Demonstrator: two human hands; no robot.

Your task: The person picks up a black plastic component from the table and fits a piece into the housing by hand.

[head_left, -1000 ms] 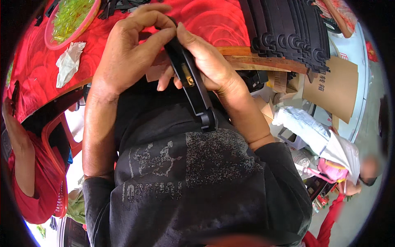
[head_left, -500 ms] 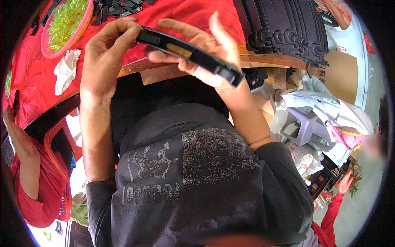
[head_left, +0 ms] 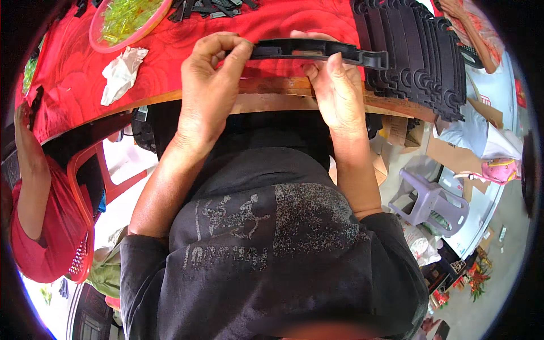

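A long, narrow black plastic part [head_left: 275, 49] is held nearly level above the front of the table, with a hooked right end. My left hand [head_left: 212, 85] pinches its left end between thumb and curled fingers. Toward the other end, my right hand [head_left: 341, 96] grips it, thumb on the near side and fingers behind, partly hidden by the part. Just beyond my right hand lies a row of overlapping black plastic parts [head_left: 411, 51] of similar length.
A red cloth [head_left: 187, 71] covers the table. On it are a pink-rimmed bowl [head_left: 97, 42] of yellow-green clear pieces, crumpled white paper [head_left: 123, 75] and small black pieces [head_left: 212, 8]. A person in red [head_left: 48, 226] sits at left by a red chair [head_left: 79, 170]. A purple stool [head_left: 422, 198] stands at right.
The black part has swung from a slant, right end low, to nearly level. My right hand has gone from spread fingers beneath it to a thumb-and-finger grip. The view has shifted too.
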